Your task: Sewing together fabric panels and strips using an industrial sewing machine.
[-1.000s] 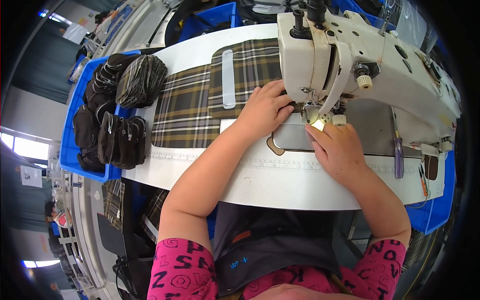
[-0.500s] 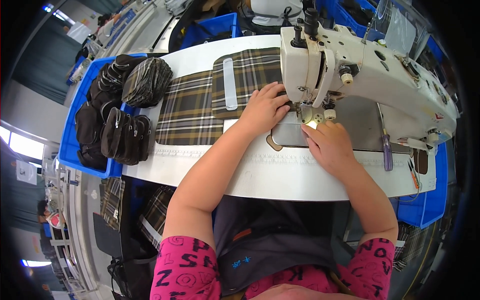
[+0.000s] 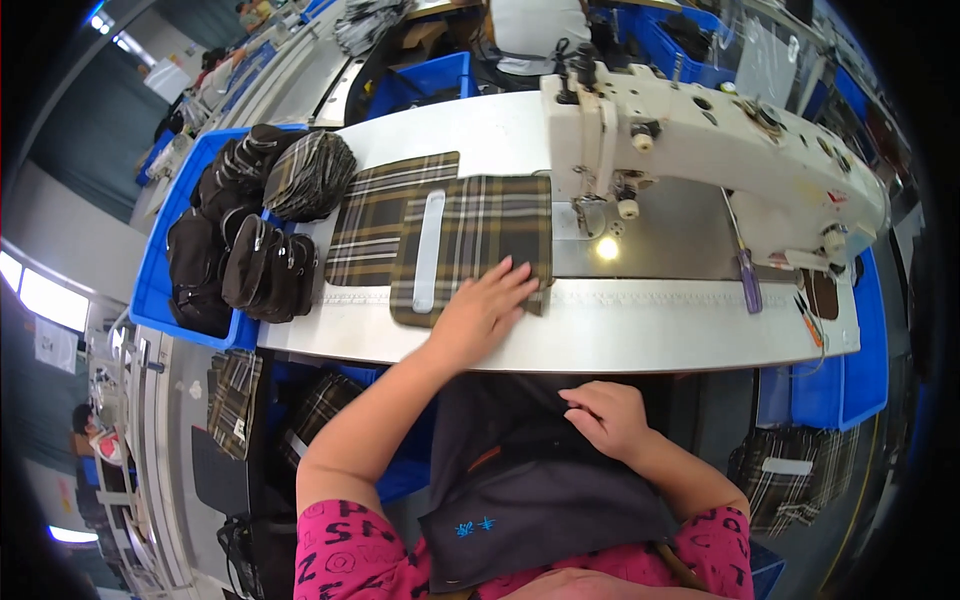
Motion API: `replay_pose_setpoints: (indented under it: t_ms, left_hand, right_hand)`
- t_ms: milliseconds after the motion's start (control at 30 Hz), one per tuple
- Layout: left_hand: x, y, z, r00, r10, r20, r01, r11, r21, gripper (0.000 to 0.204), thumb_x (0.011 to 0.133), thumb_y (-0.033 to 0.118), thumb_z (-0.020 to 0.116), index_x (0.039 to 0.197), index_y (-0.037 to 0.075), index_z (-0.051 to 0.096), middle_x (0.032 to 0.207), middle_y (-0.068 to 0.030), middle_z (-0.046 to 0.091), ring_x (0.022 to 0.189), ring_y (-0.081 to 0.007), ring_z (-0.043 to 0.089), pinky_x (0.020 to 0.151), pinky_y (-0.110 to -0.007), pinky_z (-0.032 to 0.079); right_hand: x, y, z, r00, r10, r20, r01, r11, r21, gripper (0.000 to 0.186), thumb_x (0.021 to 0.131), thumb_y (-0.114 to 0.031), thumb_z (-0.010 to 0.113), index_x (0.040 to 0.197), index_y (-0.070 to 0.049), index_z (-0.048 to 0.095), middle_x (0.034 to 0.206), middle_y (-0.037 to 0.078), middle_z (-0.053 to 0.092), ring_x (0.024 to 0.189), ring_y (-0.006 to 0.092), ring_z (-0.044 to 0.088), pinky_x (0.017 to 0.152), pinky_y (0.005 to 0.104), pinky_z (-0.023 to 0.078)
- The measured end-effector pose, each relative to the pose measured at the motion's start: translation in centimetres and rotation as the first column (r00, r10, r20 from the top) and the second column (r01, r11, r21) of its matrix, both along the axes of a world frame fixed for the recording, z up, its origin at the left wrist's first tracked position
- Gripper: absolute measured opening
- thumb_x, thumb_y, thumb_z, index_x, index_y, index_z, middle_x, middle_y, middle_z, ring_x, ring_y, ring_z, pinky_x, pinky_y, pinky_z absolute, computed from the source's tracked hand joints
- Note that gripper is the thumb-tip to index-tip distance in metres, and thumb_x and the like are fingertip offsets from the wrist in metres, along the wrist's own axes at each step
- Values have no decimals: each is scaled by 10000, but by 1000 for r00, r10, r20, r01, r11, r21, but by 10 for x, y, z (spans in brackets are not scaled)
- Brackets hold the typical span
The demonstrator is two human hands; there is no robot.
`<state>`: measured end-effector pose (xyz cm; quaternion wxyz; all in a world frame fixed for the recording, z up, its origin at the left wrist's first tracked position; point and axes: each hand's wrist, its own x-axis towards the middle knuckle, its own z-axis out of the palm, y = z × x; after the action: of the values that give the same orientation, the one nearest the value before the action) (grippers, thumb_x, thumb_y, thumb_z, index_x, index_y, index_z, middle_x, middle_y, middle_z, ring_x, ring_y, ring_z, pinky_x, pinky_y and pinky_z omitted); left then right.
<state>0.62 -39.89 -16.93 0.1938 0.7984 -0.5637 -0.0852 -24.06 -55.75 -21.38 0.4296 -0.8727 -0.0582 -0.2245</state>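
Observation:
My left hand [image 3: 485, 310] lies with fingers spread on the upper plaid fabric panel [image 3: 500, 220], which has a pale strip [image 3: 432, 250] on it and overlaps another plaid panel [image 3: 360, 220]. The white sewing machine [image 3: 705, 130] stands to the right, its lit needle area [image 3: 600, 235] beside the upper panel's edge. My right hand [image 3: 608, 420] is off the table's front edge, over my dark apron [image 3: 545, 510], fingers loosely bent and apart, holding nothing visible.
A blue bin [image 3: 150, 280] at left holds dark zippered pouches and a plaid stack. The white table [image 3: 640, 340] carries a purple-handled screwdriver [image 3: 750, 280] and orange-handled tool [image 3: 810, 325]. More blue bins [image 3: 420, 75] surround it. A co-worker [image 3: 530, 30] is behind; others appear far left.
The plaid panel with the strip has moved out from the machine toward me, my left hand lowering with it. My right hand has left the needle area and dropped below the table's front edge.

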Motion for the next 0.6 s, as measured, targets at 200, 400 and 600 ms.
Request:
replay_pose_setpoints:
  t_ms: [200,400,600]
  left_hand:
    - [-134,52,-27,934,-341,-109,332,939,-88,634,861,91,755,1471,179,604,1563,-53,553,1494,-303,458,1022,-476,465]
    - [-152,49,-9,937,-300,-177,281,952,-123,563,836,111,791,1384,118,661,1515,-148,569,1430,-380,506,1113,-469,450]
    - [-148,38,-9,911,-236,-340,234,971,-47,477,877,82,753,1350,102,689,1503,-117,589,1446,-356,494,1176,-454,413]
  right_hand:
    - [-21,21,-28,906,193,-378,351,159,923,325,1070,-227,607,1276,15,677,1221,91,720,1062,173,691,929,325,553]
    - [-57,-3,-20,896,-142,-420,431,58,901,286,1028,-182,660,1234,11,710,1166,63,742,1030,151,676,942,337,536]
    - [-204,-81,13,446,-760,-472,597,-140,790,382,958,-218,747,1263,-1,672,1218,100,734,1082,215,695,970,390,551]
